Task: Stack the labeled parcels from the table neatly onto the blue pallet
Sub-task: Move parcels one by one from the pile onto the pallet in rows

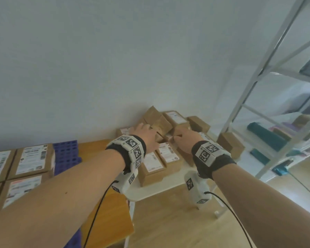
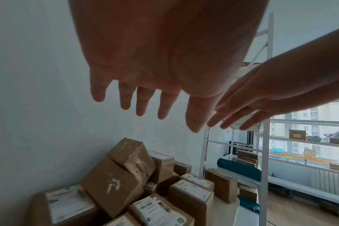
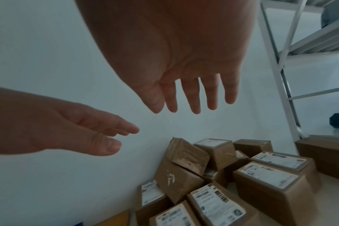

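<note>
Several brown cardboard parcels [image 1: 168,154] with white labels lie heaped on a white table [image 1: 150,191] against the wall. Two unlabeled-side parcels [image 2: 114,183] lean tilted at the back of the heap [image 3: 176,178]. My left hand [image 1: 147,134] hovers over the heap's left side, fingers spread and straight [image 2: 151,107], holding nothing. Close beside it my right hand [image 1: 183,138] also hovers with straight fingers [image 3: 192,97], empty. At the left, labeled parcels [image 1: 32,160] sit in flat rows on the blue pallet [image 1: 66,154].
An orange-brown wooden surface [image 1: 111,221] lies between the pallet and the white table. A white metal shelf rack [image 1: 258,77] stands right of the table, holding another parcel [image 1: 231,144] and teal bundles [image 1: 265,133]. Wood floor shows below.
</note>
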Available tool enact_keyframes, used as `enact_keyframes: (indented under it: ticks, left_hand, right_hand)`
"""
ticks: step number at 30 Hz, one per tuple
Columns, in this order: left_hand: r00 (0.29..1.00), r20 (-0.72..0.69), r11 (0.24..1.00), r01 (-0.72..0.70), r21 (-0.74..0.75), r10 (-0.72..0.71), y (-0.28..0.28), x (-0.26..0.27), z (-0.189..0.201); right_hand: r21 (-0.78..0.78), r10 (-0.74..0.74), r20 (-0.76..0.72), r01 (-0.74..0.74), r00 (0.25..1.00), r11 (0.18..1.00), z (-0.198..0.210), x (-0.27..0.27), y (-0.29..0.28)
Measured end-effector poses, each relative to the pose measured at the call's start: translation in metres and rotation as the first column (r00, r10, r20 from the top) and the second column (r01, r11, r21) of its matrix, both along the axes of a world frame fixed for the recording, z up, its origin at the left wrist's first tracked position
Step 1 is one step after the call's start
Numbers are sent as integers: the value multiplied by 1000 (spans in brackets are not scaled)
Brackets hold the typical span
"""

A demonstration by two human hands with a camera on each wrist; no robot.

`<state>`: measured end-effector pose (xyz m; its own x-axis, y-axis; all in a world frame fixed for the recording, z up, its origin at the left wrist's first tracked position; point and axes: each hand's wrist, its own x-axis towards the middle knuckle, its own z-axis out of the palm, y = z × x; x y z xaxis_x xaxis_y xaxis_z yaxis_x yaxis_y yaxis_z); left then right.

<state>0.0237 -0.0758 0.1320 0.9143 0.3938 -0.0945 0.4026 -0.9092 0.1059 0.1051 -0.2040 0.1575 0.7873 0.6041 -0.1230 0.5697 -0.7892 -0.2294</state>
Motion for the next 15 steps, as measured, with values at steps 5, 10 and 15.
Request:
enact_keyframes:
  ticks: [5, 10, 15]
  left_hand:
    - [999, 27, 999, -36, -9, 36, -47, 66, -8]
    - [997, -28, 998, -70, 12, 70, -66, 106, -17]
    - [993, -47, 994, -102, 36, 104, -55, 141, -23]
  right_hand:
    - [-8, 16, -53, -17, 998, 1000, 0, 57, -46]
    - [11, 48, -84, -47, 995, 999, -11, 103, -61]
    - [39, 71, -104, -67, 992, 997, -25, 146, -50]
